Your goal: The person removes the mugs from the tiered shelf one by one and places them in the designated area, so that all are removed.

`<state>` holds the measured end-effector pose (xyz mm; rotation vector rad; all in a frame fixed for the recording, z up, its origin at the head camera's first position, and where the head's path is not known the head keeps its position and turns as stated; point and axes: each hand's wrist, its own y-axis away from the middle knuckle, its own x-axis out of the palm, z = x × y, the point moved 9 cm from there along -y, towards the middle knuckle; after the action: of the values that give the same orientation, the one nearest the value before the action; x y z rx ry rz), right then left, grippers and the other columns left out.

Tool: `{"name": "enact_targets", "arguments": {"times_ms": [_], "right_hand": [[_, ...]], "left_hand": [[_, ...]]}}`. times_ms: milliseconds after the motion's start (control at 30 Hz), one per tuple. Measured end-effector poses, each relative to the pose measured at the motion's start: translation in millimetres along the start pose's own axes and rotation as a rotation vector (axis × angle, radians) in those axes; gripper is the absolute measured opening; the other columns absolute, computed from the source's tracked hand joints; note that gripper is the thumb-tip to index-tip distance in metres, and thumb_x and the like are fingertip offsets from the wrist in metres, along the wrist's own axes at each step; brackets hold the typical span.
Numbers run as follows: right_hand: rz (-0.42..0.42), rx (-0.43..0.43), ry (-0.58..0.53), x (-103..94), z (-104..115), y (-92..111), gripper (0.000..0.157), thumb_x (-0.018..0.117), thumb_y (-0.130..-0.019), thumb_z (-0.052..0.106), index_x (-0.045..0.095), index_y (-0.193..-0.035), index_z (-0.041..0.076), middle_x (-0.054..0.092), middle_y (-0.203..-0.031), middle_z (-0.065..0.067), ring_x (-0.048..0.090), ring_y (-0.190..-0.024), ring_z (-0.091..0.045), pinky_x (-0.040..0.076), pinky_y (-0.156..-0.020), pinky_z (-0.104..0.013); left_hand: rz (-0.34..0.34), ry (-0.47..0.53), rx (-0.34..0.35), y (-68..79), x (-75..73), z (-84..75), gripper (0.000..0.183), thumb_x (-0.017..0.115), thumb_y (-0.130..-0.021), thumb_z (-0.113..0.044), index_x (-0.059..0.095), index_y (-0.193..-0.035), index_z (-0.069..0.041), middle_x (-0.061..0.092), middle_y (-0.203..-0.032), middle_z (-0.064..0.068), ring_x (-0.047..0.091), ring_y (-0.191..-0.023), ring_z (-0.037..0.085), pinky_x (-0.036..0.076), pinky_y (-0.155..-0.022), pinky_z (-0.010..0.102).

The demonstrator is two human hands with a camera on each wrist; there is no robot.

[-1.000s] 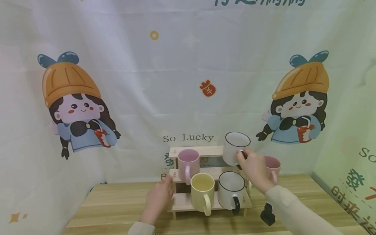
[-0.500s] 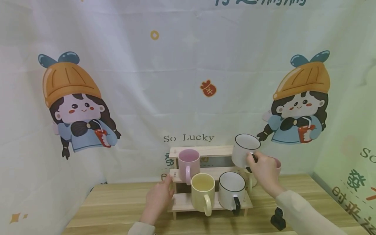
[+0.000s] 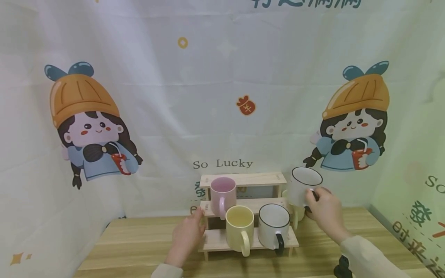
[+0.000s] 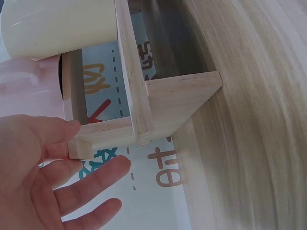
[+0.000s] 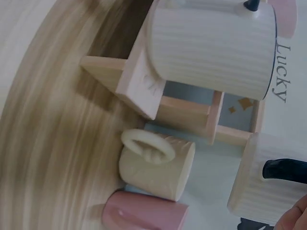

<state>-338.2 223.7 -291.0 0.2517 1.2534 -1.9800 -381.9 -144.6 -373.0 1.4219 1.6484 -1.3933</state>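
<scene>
My right hand pinches the black handle of a white mug with a black rim, held up just right of a three-tier wooden shelf. In the right wrist view, only fingertips show at that handle. At the shelf's left side, my left hand pinches the end of the middle board between thumb and forefinger; its other fingers reach out straight. A lilac mug stands on the middle tier. On the bottom tier are a yellow mug and a second white mug with a black handle.
Right of the shelf, on the wooden table, stand a cream mug and a pink mug, mostly covered by the held mug and hand in the head view. A printed cloth hangs behind.
My right hand has carried the white mug rightward and down, away from the front of the top tier to beside the shelf. The left hand has stayed put.
</scene>
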Motion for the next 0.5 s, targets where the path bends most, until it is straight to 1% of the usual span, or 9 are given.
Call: {"name": "enact_targets", "arguments": {"times_ms": [100, 133, 200, 267, 400, 433, 500], "right_hand": [[0.022, 0.025, 0.013, -0.7, -10, 4, 0.032, 0.054, -0.092, 0.017, 0.049, -0.063, 0.006, 0.052, -0.061, -0.007, 0.050, -0.056, -0.022, 0.042, -0.048, -0.033], [0.016, 0.019, 0.018, -1.6, -12, 5, 0.032, 0.055, -0.092, 0.016, 0.048, -0.063, 0.005, 0.051, -0.059, -0.006, 0.047, -0.054, -0.021, 0.038, -0.048, -0.031], [-0.006, -0.008, 0.040, -3.6, -15, 8, 0.032, 0.057, -0.090, 0.015, 0.047, -0.061, 0.006, 0.047, -0.054, -0.005, 0.040, -0.051, -0.019, 0.031, -0.047, -0.029], [-0.030, -0.043, 0.050, -5.9, -17, 11, 0.033, 0.058, -0.089, 0.013, 0.045, -0.059, 0.007, 0.044, -0.051, -0.003, 0.037, -0.049, -0.016, 0.029, -0.046, -0.027], [-0.081, -0.102, 0.073, -10.0, -22, 17, 0.033, 0.060, -0.086, 0.010, 0.043, -0.058, 0.008, 0.041, -0.049, -0.001, 0.034, -0.046, -0.014, 0.026, -0.044, -0.027], [-0.090, -0.116, 0.080, -10.6, -23, 18, 0.033, 0.060, -0.085, 0.010, 0.043, -0.057, 0.008, 0.040, -0.048, 0.000, 0.034, -0.046, -0.014, 0.026, -0.043, -0.027], [-0.089, -0.119, 0.090, -9.9, -27, 20, 0.033, 0.060, -0.085, 0.009, 0.042, -0.057, 0.008, 0.039, -0.047, 0.000, 0.033, -0.045, -0.014, 0.025, -0.043, -0.027]], "left_hand": [[0.006, 0.003, -0.003, -0.3, 0.5, -0.3, 0.046, 0.068, -0.086, -0.021, 0.051, -0.128, -0.011, 0.068, -0.087, 0.017, 0.044, -0.048, 0.016, 0.036, -0.039, 0.024], [0.009, 0.002, -0.006, -0.4, 0.6, -0.3, 0.047, 0.068, -0.086, -0.021, 0.051, -0.128, -0.011, 0.068, -0.090, 0.017, 0.044, -0.048, 0.016, 0.036, -0.040, 0.024], [0.013, 0.002, -0.011, -0.8, 1.1, 0.0, 0.047, 0.068, -0.086, -0.022, 0.050, -0.129, -0.012, 0.069, -0.092, 0.018, 0.044, -0.048, 0.016, 0.036, -0.040, 0.025], [0.014, 0.001, -0.010, -1.3, 1.4, -0.1, 0.048, 0.067, -0.087, -0.022, 0.050, -0.130, -0.011, 0.069, -0.092, 0.019, 0.044, -0.049, 0.017, 0.036, -0.040, 0.025], [0.009, 0.006, -0.002, -1.4, 1.0, -0.9, 0.048, 0.068, -0.087, -0.022, 0.051, -0.130, -0.011, 0.069, -0.094, 0.019, 0.047, -0.050, 0.017, 0.036, -0.040, 0.026], [0.008, 0.007, -0.002, -1.4, 1.0, -0.8, 0.047, 0.068, -0.087, -0.022, 0.051, -0.129, -0.011, 0.069, -0.097, 0.020, 0.048, -0.051, 0.018, 0.037, -0.041, 0.026], [0.010, 0.011, -0.006, -1.5, 0.6, -0.4, 0.047, 0.068, -0.086, -0.022, 0.051, -0.129, -0.011, 0.069, -0.101, 0.020, 0.050, -0.052, 0.018, 0.037, -0.041, 0.026]]}}
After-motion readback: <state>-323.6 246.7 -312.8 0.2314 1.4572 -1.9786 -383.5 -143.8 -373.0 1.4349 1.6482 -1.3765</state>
